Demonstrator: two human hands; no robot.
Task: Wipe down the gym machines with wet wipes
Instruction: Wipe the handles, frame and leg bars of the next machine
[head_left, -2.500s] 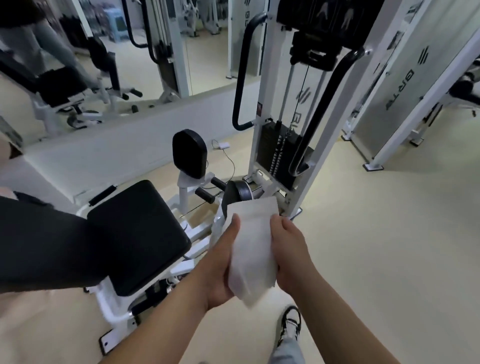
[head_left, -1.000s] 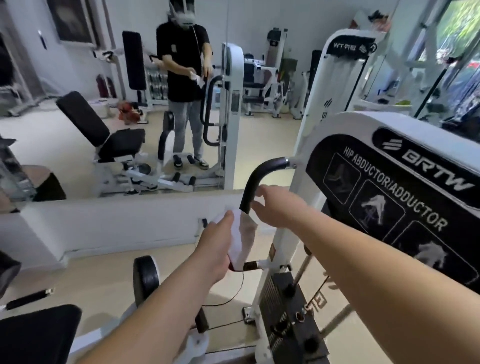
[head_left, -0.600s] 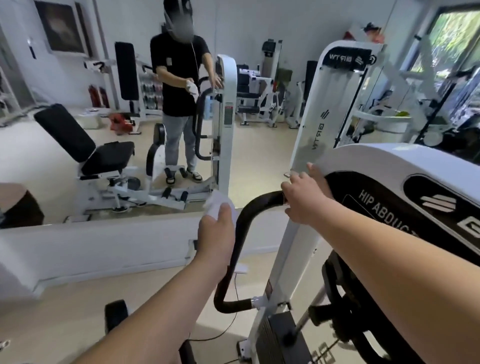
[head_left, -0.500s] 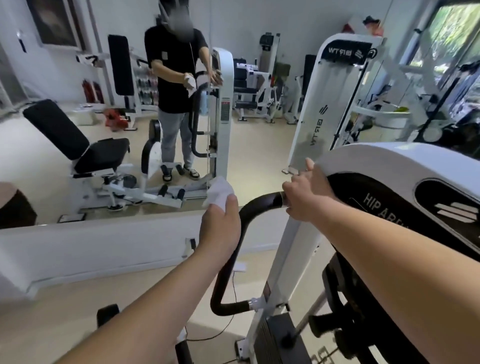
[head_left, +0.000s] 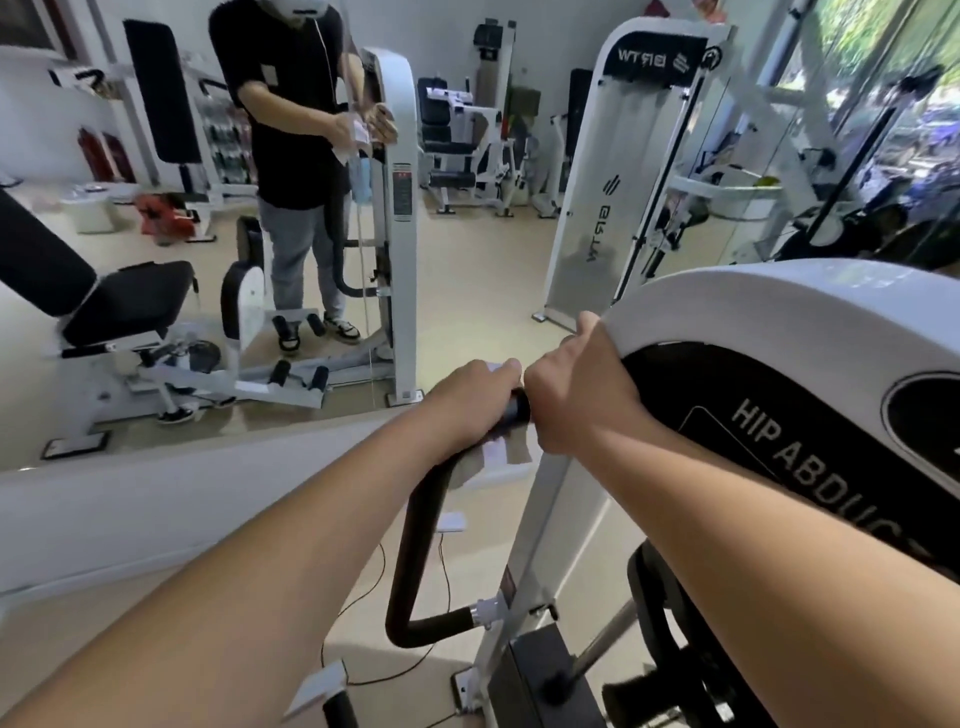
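Note:
A white hip abductor machine (head_left: 779, 312) with a black label panel stands at the right. Its curved black handle bar (head_left: 415, 545) runs from the white post up to the top. My left hand (head_left: 467, 400) is wrapped around the top of this bar with a white wet wipe (head_left: 498, 452) pressed against it; the wipe's loose end hangs below the hand. My right hand (head_left: 576, 395) grips the machine's white top edge right beside the bar.
A large wall mirror (head_left: 467, 182) faces me, above a low white ledge (head_left: 156, 493). It reflects a person, a black padded seat (head_left: 130, 301) and other white machines (head_left: 623, 156). A cable and small white box (head_left: 452, 522) lie on the beige floor below.
My left hand has slid up the black bar with the wipe, from the bend to its top end, next to my right hand. My right hand stays on the machine's top edge.

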